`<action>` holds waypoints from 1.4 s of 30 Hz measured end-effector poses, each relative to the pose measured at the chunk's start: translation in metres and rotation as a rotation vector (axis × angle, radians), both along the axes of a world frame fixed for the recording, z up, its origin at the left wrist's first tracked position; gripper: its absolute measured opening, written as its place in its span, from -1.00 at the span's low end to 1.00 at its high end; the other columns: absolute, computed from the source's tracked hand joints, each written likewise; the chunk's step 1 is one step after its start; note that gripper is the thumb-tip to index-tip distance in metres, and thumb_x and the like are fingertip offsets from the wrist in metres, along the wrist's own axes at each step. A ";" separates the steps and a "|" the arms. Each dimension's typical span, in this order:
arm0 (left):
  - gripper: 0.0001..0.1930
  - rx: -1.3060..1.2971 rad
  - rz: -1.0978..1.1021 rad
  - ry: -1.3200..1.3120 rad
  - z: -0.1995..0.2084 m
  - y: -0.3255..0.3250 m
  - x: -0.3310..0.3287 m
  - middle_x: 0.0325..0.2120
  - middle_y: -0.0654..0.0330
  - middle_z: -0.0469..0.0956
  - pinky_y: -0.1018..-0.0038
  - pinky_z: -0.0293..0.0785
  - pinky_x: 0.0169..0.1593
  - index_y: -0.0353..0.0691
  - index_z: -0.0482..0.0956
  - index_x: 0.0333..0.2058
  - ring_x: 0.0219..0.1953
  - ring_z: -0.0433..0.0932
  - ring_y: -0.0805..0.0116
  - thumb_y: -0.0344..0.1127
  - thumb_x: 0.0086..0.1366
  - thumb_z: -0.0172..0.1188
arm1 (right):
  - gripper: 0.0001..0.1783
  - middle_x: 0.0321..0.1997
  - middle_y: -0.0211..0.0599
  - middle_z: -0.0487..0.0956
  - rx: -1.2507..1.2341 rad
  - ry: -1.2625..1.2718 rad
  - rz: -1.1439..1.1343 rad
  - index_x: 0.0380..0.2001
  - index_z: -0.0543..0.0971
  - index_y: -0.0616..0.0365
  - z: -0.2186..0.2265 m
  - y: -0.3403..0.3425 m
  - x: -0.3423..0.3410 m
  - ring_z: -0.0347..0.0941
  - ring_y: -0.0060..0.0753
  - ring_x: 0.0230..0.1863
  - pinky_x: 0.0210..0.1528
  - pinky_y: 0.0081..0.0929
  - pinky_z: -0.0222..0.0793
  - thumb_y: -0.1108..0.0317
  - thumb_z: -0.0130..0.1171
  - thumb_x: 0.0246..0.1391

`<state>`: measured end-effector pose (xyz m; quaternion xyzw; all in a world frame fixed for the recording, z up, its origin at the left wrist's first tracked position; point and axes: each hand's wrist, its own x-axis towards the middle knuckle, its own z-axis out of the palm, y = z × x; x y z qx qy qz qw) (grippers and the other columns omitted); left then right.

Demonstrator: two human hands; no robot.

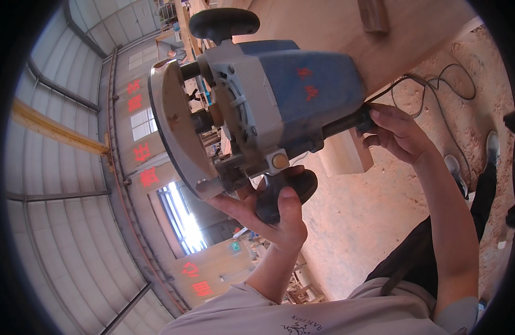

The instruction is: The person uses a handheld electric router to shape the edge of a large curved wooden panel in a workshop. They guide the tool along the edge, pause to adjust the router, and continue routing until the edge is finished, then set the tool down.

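A plunge router (319, 84) with a blue and grey body is held up in front of me, lying on its side. Its round base plate (176, 125) faces left, and a collet shows between the plate and the motor. My left hand (279, 220) grips the near black knob handle (307, 184), thumb on top and fingers reaching toward the base. The far black knob handle (224, 23) stands free of any hand. At the router's cord end, my right hand (401, 131) has its fingers closed around a black knob (366, 120); part of that grip is hidden.
Behind the router lies a wooden work surface (419, 28) bearing a brown wooden piece (372, 15). A wooden block (346, 153) is below it. The black power cord (439, 84) loops across the dusty floor (358, 218) near my shoes (493, 146). A wall with a bright window (182, 218) rises leftward.
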<state>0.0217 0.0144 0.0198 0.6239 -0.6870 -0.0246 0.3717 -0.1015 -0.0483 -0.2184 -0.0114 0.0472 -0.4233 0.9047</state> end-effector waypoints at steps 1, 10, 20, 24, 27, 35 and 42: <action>0.19 0.005 0.003 0.008 0.000 0.000 -0.001 0.49 -0.19 0.12 0.09 0.43 0.40 0.00 -0.45 0.59 0.46 0.29 -0.05 -0.20 0.27 0.31 | -0.46 -0.18 -0.30 0.66 -0.007 -0.026 -0.001 0.26 0.47 0.30 -0.005 0.001 0.003 0.61 -0.48 -0.15 -0.21 -0.35 0.64 0.09 0.16 0.44; 0.16 0.045 0.028 -0.004 0.002 0.004 -0.001 0.40 -0.21 0.24 0.17 0.64 0.19 0.02 -0.48 0.59 0.12 0.63 0.04 -0.24 0.26 0.23 | -0.44 -0.22 -0.23 0.71 -0.064 0.059 -0.016 -0.04 0.63 0.24 0.000 -0.004 0.003 0.41 -0.63 -0.43 -0.38 -0.60 0.46 -0.13 0.21 0.37; 0.12 0.045 -0.018 -0.023 0.001 0.004 0.006 0.20 -0.08 0.48 0.19 0.71 0.10 -0.01 -0.48 0.59 -0.16 0.76 0.16 -0.26 0.29 0.19 | -0.53 -0.38 -0.32 0.66 0.102 0.207 0.254 -0.22 0.62 0.09 0.019 -0.017 -0.008 0.50 -0.54 -0.48 -0.38 -0.44 0.55 -0.11 0.05 0.47; 0.12 0.035 -0.036 -0.010 0.000 0.004 0.011 0.20 -0.07 0.50 0.14 0.72 0.07 0.05 -0.46 0.59 -0.17 0.77 0.15 -0.26 0.30 0.21 | -0.57 -0.22 -0.25 0.69 0.099 0.130 0.059 -0.01 0.59 0.18 0.016 -0.003 -0.001 0.64 -0.40 -0.19 -0.12 -0.31 0.63 -0.01 0.13 0.45; 0.13 0.058 -0.028 0.026 0.001 0.003 0.006 0.22 -0.10 0.48 0.14 0.72 0.07 0.10 -0.46 0.59 -0.17 0.77 0.14 -0.26 0.30 0.22 | -0.52 -0.12 -0.23 0.69 0.011 -0.051 -0.029 0.15 0.53 0.26 -0.001 0.004 0.002 0.65 -0.37 -0.05 -0.03 -0.27 0.64 0.07 0.20 0.42; 0.15 0.021 -0.044 -0.032 0.001 0.004 0.014 0.27 -0.14 0.42 0.14 0.73 0.06 0.03 -0.49 0.59 -0.14 0.76 0.12 -0.25 0.28 0.23 | -0.54 -0.17 -0.27 0.70 -0.041 -0.047 -0.045 0.05 0.61 0.24 -0.015 0.008 0.014 0.58 -0.54 -0.22 -0.06 -0.35 0.65 0.03 0.23 0.39; 0.16 0.044 -0.037 -0.028 0.004 0.003 0.015 0.31 -0.15 0.38 0.20 0.69 0.12 0.01 -0.48 0.59 -0.04 0.72 0.14 -0.25 0.29 0.25 | -0.56 -0.28 -0.20 0.72 0.130 0.254 0.143 -0.06 0.65 0.26 0.022 -0.012 -0.011 0.50 -0.61 -0.45 -0.33 -0.44 0.66 0.03 0.19 0.41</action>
